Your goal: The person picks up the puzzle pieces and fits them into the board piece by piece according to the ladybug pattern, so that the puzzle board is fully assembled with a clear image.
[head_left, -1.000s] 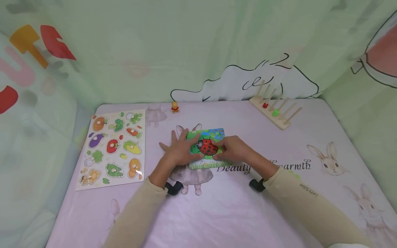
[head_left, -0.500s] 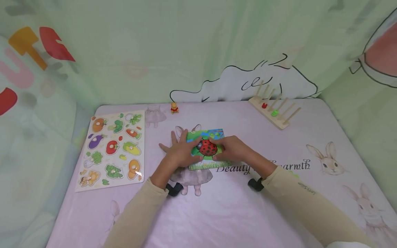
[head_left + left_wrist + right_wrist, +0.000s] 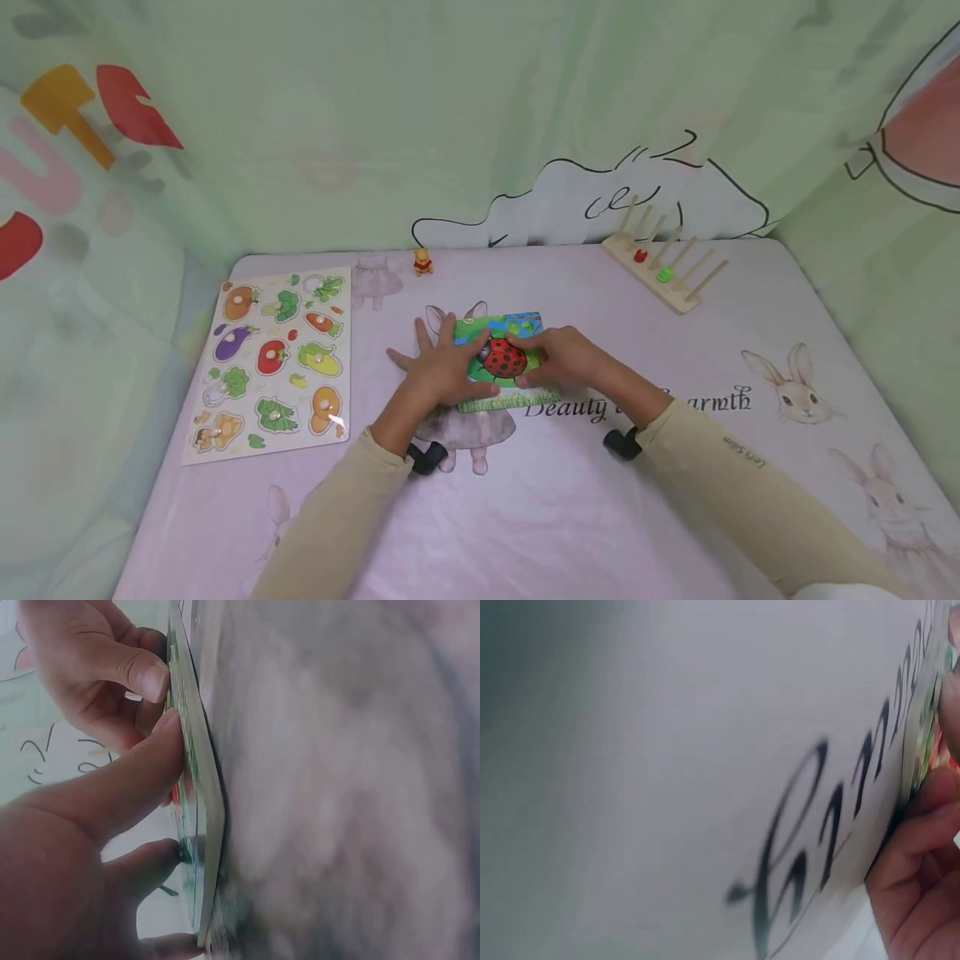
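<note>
A ladybug picture puzzle (image 3: 504,360) lies flat on the bed-like, cloth-covered surface, with a green and blue background around the red spotted bug. My left hand (image 3: 438,372) spans its left side, fingers spread, thumb and forefinger tips touching the picture. From the right, my right hand (image 3: 572,358) presses thumb and forefinger on the picture's right part, its other fingers curled. Seen edge-on in the left wrist view, the puzzle's board (image 3: 208,802) has a pale thin rim. In the right wrist view only part of my right hand (image 3: 922,877) shows at the puzzle's edge.
A vegetable knob puzzle (image 3: 273,358) lies at the left. A small yellow bear figure (image 3: 423,262) stands near the back edge. At the back right, a wooden peg rack (image 3: 660,275) carries red and green pieces. A printed curtain (image 3: 360,125) rises behind.
Both hands stay on the puzzle. The left hand shifts slightly to the right, and its thumb moves a little lower. A misaligned upper right corner half a second ago now looks more even.
</note>
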Demonstrator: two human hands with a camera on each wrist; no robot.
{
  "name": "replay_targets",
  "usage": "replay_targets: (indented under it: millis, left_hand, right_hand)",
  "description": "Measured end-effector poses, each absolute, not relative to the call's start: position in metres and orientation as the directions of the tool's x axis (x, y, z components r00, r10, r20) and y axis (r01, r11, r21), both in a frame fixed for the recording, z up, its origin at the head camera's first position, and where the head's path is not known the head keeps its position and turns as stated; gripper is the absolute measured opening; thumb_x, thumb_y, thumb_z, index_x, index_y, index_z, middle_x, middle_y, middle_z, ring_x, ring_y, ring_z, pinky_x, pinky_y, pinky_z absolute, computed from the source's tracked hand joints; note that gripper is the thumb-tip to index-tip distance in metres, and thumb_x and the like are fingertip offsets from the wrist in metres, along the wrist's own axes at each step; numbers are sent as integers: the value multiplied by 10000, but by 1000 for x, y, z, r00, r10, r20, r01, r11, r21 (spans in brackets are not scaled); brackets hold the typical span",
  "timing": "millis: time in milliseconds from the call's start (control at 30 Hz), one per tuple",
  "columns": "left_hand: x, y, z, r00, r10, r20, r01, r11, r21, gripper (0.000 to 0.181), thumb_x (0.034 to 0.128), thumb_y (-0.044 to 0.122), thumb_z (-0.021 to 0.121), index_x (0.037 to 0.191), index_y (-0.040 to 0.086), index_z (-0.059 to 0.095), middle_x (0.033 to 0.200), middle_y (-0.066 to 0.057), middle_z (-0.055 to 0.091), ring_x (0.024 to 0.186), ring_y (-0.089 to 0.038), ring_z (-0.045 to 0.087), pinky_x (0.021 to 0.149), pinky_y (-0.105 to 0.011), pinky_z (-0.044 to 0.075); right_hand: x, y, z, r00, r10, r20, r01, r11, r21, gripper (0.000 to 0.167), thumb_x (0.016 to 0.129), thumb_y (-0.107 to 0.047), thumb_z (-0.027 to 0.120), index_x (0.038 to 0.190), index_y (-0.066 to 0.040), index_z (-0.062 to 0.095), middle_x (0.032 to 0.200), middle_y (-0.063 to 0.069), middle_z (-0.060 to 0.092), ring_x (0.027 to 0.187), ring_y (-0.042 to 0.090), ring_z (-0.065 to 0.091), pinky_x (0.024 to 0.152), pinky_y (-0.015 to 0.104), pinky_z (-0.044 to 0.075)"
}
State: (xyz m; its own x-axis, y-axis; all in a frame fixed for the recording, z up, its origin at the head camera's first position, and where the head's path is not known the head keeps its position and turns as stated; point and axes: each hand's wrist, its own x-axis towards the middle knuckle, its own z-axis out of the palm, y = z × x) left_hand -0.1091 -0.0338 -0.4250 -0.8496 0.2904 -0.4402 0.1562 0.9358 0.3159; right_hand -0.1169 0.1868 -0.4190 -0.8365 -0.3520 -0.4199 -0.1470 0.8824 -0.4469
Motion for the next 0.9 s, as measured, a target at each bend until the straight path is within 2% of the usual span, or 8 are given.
replay_targets:
  millis: [67, 133, 400, 667, 900]
  left_hand:
    - [-109, -33, -424, -848, 284, -448, 145, 936, 320, 936, 827, 662, 730, 1592, 496, 215, 1737, -88, -13, 1530, -539, -157, 1014, -910, 39]
    - [-109, -33, -424, -847, 277, -453, 134, 937, 322, 931, 826, 656, 734, 1588, 502, 221, 1737, -83, -13, 1532, -533, -161, 1018, -907, 35]
    - [-110, -32, -425, -854, 266, -447, 136, 944, 302, 924, 820, 666, 733, 1581, 515, 231, 1737, -77, 4, 1541, -529, -133, 1023, -904, 63]
    - [-111, -30, -426, -859, 265, -439, 141, 945, 296, 925, 814, 679, 733, 1577, 525, 233, 1737, -73, 18, 1543, -530, -118, 1023, -903, 82]
    - [-111, -31, -424, -859, 262, -439, 143, 948, 285, 930, 808, 690, 730, 1577, 524, 233, 1734, -81, 31, 1544, -537, -98, 1021, -903, 97]
  right_hand:
    - [-119, 189, -419, -830, -351, -434, -135, 880, -455, 756, 847, -385, 835, 1515, -246, 508, 835, 86, 623, 771, 184, 510, 667, 306, 393]
    - [-121, 189, -420, -828, -345, -442, -124, 881, -456, 761, 838, -377, 844, 1512, -252, 514, 774, 42, 559, 733, 174, 469, 642, 297, 366]
    - [-120, 188, -419, -837, -319, -444, -106, 891, -441, 761, 830, -385, 850, 1505, -260, 522, 911, 51, 646, 838, 196, 464, 701, 318, 359]
    - [-119, 195, -419, -830, -372, -416, -145, 864, -482, 751, 852, -355, 837, 1519, -245, 509, 716, 25, 563, 674, 156, 490, 630, 289, 384]
    - [-119, 206, -419, -818, -426, -385, -181, 827, -532, 725, 855, -305, 838, 1506, -223, 530, 783, -13, 622, 732, 140, 540, 664, 287, 435]
